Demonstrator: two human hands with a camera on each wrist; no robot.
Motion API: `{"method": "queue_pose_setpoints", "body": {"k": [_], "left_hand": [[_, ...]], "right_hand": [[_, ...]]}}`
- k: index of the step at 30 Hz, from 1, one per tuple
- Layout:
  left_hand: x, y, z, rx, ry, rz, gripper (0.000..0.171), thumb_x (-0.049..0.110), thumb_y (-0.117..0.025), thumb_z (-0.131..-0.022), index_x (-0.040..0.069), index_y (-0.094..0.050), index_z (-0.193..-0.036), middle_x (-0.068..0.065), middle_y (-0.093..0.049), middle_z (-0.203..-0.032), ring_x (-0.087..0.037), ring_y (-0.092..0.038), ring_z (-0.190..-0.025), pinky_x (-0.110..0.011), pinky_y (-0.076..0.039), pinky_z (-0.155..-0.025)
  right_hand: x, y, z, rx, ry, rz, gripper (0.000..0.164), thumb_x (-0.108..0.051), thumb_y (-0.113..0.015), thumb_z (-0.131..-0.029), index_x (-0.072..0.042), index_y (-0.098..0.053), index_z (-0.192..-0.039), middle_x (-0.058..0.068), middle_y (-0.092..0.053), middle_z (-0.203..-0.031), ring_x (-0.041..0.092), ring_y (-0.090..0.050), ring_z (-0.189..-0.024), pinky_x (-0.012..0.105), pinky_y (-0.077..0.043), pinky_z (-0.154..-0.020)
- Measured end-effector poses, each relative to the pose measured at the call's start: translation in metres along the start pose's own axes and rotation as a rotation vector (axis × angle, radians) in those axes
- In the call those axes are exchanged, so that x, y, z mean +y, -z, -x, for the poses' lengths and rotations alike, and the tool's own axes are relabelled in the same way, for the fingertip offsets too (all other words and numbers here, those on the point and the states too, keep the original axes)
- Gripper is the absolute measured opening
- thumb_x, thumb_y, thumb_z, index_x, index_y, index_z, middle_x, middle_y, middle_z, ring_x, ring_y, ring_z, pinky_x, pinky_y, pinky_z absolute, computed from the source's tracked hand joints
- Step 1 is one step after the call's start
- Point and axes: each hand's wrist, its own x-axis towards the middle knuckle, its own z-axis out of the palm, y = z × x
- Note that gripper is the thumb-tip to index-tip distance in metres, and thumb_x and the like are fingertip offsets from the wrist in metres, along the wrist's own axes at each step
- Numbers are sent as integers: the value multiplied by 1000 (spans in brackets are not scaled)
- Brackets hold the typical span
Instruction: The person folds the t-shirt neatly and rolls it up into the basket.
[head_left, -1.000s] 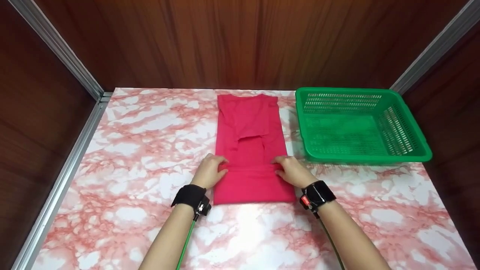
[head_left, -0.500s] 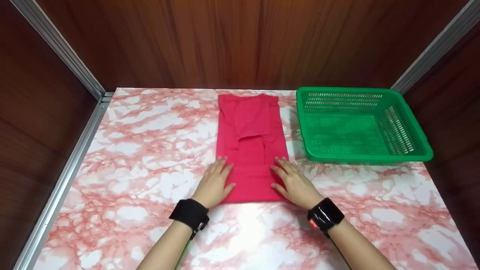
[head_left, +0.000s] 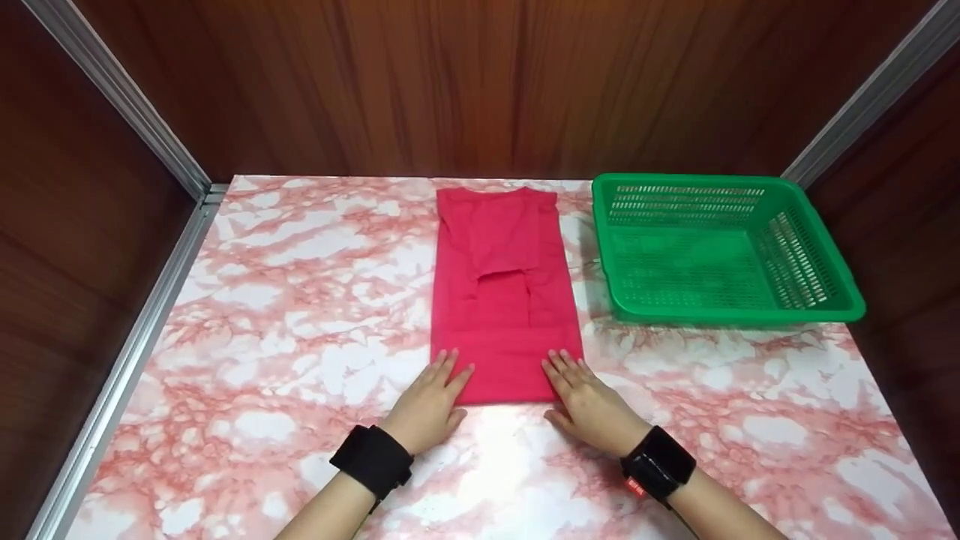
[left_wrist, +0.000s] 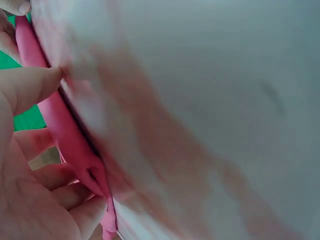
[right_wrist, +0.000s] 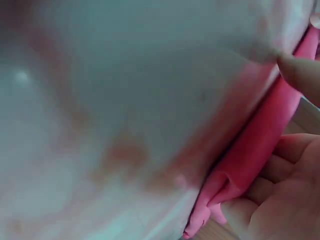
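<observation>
A pink-red shirt (head_left: 499,300), folded into a long narrow rectangle, lies flat in the middle of the table in the head view. Its neck end points to the back wall, and a loose flap lies over its upper half. My left hand (head_left: 426,403) rests on the near left corner with straight fingers. On the near right corner, my right hand (head_left: 597,409) lies the same way. Both wrist views show the folded edge of the shirt beneath the fingers, with each thumb down by the table in front of that edge.
To the right of the shirt stands a green plastic basket (head_left: 675,313) with slotted walls and nothing in it. Brown wood-grain panels (head_left: 480,90) rise behind and on both sides. The table (head_left: 300,300) has a red and white marbled top.
Both hands have let go of the folded-up hem and slid toward me, fingers straightening as they flatten the fold down to the near edge. The basket has stayed put.
</observation>
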Motion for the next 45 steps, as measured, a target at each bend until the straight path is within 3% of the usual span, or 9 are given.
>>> {"method": "queue_pose_setpoints", "body": {"k": [7, 11, 17, 24, 35, 40, 45], "left_hand": [[6, 1, -7, 57, 13, -105, 54, 23, -66, -85, 5, -52, -134, -26, -44, -140, -38, -39, -132, -40, -35, -108], [10, 1, -12, 80, 17, -176, 50, 14, -68, -82, 5, -56, -129, -26, -50, -134, -38, -46, -127, -38, -39, -105], [13, -1, -17, 118, 40, -278, 44, 3, -65, -83, 2, -57, -127, -20, -58, -128, -31, -53, -122, -33, -43, -101], [15, 1, -15, 69, 61, -330, 40, 0, -54, -89, 0, -56, -129, -15, -57, -131, -28, -51, -125, -32, -38, -105], [25, -7, 6, 158, 22, -407, 37, 2, -56, -88, 5, -62, -124, -11, -62, -125, -23, -57, -119, -29, -45, -98], [29, -8, 18, 191, -26, -387, 37, -1, -57, -85, 4, -63, -122, -11, -64, -121, -23, -60, -114, -27, -47, -95], [33, -9, 28, 190, -53, -321, 36, -1, -58, -84, 4, -65, -119, -11, -65, -119, -23, -62, -112, -28, -52, -86]], "right_hand": [[-2, -6, -6, 78, 43, 168, 49, -15, -65, -86, 9, -53, -127, 25, -54, -130, 36, -51, -123, 44, -43, -100], [-7, -3, -12, 64, 17, 256, 41, -8, -60, -88, 8, -56, -125, 21, -59, -126, 31, -56, -119, 39, -46, -98], [-13, -1, -17, 36, -46, 304, 38, 1, -53, -90, 6, -54, -127, 20, -58, -127, 29, -57, -118, 35, -47, -96], [-11, 0, -15, 38, -17, 363, 38, 2, -55, -90, 3, -56, -128, 16, -59, -127, 26, -57, -118, 32, -47, -96], [-14, 3, 7, 78, 53, 251, 39, 8, -57, -85, 3, -60, -123, 17, -61, -125, 28, -57, -117, 36, -46, -97], [-17, 6, 18, 120, 52, 168, 39, 10, -61, -79, 3, -63, -118, 17, -63, -120, 28, -61, -112, 35, -51, -90], [-22, 7, 28, 148, 25, 119, 33, -2, -70, -77, 0, -67, -110, 15, -67, -114, 27, -65, -104, 35, -55, -79]]}}
